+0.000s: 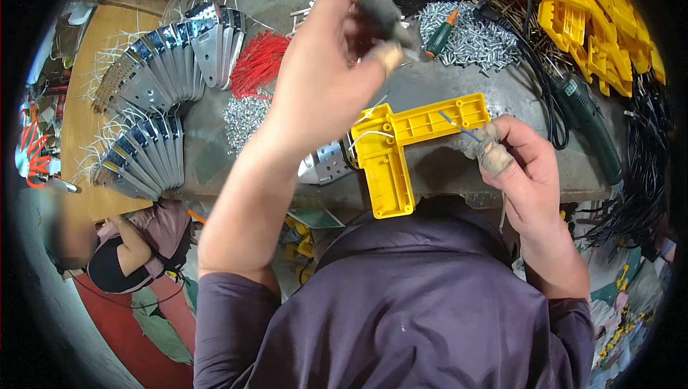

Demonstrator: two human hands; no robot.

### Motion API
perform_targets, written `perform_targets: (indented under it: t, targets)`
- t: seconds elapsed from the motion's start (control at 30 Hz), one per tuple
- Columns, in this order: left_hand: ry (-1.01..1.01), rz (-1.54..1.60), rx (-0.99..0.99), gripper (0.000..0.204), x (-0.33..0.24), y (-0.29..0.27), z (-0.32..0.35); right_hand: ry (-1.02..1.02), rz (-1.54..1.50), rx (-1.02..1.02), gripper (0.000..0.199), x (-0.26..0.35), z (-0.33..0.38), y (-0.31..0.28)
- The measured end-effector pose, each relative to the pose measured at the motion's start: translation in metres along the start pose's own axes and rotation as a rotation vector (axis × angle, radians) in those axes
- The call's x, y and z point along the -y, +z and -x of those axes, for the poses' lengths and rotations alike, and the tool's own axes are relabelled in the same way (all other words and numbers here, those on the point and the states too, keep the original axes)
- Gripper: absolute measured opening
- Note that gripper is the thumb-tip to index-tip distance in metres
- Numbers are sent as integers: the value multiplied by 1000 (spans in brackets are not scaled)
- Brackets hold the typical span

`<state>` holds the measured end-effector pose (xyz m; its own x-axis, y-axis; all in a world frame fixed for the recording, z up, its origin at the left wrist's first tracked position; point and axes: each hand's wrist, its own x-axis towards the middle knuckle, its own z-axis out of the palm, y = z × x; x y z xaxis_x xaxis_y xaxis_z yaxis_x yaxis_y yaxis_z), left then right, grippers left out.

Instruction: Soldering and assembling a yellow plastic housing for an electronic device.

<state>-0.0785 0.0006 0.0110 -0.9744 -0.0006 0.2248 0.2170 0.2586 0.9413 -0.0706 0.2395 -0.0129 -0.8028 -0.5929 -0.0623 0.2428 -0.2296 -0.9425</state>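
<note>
An open yellow plastic half-shell (399, 174), shaped like an L, lies at the table's near edge before me. White wires (374, 133) run over its corner, and a perforated metal plate (328, 164) projects from its left side. My right hand (522, 167), its fingertips wrapped in a pale covering, pinches a thin blue-grey wire (459, 125) whose end reaches over the shell's right arm. My left hand (333, 59) is raised above the table beyond the shell. Motion blurs its fingers and the dark grey patch at them, so what they hold, if anything, is unclear.
Metal plates with white wires (154, 66) stand in rows at left. Red sleeves (259, 61), small metal parts (244, 120), screws (469, 36) and a green-orange screwdriver (441, 34) lie beyond. Yellow shells (584, 16), a corded dark-green power tool (589, 130) and black cables (631, 167) are at right. Another person (136, 242) sits left.
</note>
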Motion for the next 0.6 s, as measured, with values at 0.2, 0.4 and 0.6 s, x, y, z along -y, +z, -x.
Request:
perform_targets:
  t: [0.2,0.4,0.6]
  targets:
    - [-63,558,-105,48,-10,18,44,-22,-57,51,10,1,-1,2]
    - [-106,687,-128,48,-9,26,53,-67,51,61,10,2,-1,7]
    - [-82,636,-79,45,-13,27,59,-105,221,42,8,-1,-2,8]
